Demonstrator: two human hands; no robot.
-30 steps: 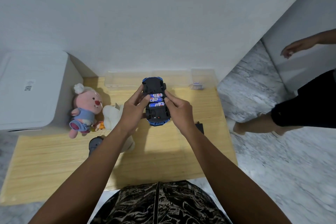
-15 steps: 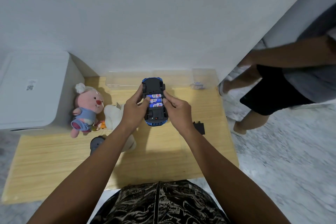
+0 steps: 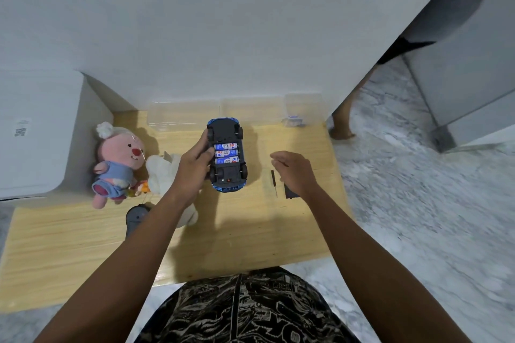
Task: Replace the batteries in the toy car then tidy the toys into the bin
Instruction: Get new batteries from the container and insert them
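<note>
Nearest to me I see a dark patterned garment (image 3: 245, 312) at the bottom edge, and both bare forearms reaching out over the pale wooden tabletop (image 3: 69, 245). On my left a dark grey remote controller (image 3: 136, 217) lies on the wood, partly under the forearm. My left hand (image 3: 195, 164) grips the blue toy car (image 3: 227, 154) by its side, fingers curled round the body and thumb by the battery bay; the car is belly up, black underside showing, with three blue-and-white batteries (image 3: 226, 153) lying side by side in the open bay. My right hand (image 3: 294, 168) hangs just right of the car, apart from it, fingers loosely curled and holding nothing. Below that hand a small black screwdriver (image 3: 274, 182) lies on the table, and beside it a flat black battery cover (image 3: 291, 192), partly hidden by the wrist. Left of the car a white plush toy (image 3: 163, 172) leans by a pink plush doll in blue clothes (image 3: 117, 161). Further back, clear plastic bins (image 3: 184, 117) stand against the white wall. On the marble floor to the right, another person's bare leg (image 3: 344, 117) shows.
</note>
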